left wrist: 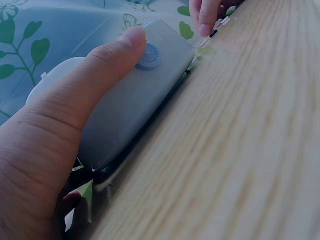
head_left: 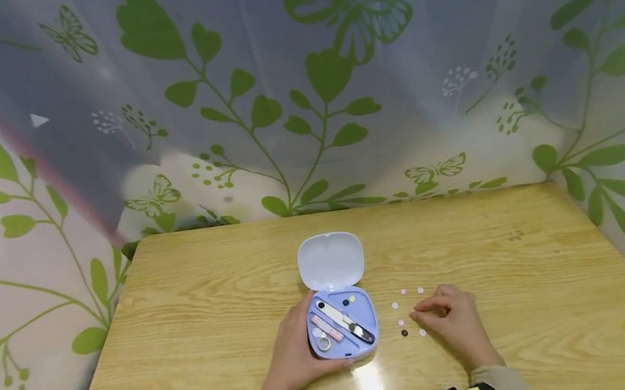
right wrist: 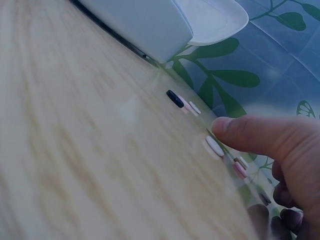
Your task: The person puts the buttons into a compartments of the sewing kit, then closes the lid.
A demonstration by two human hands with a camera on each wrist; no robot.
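Observation:
My left hand (head_left: 294,348) grips a lilac sewing box (head_left: 373,317) on the table, its thumb lying along the front wall by a round ridged disc (left wrist: 149,56) in the left wrist view. The white lid (head_left: 331,260) stands open at the back. Inside lie thread snips (head_left: 344,322), a pink-and-white strip (head_left: 327,328), a ring-shaped item (head_left: 324,343), a black button (head_left: 346,302) and a yellowish button (head_left: 352,299). Right of the box, my right hand (head_left: 453,322) hovers among loose buttons, thumb and forefinger tips close together. Whether a button is between them is hidden.
Several buttons lie on the wooden table (head_left: 211,296), including a black one (head_left: 404,333), a white one (head_left: 422,332) and a pink one (head_left: 403,291). A leaf-patterned curtain (head_left: 287,123) hangs behind the table and along both sides.

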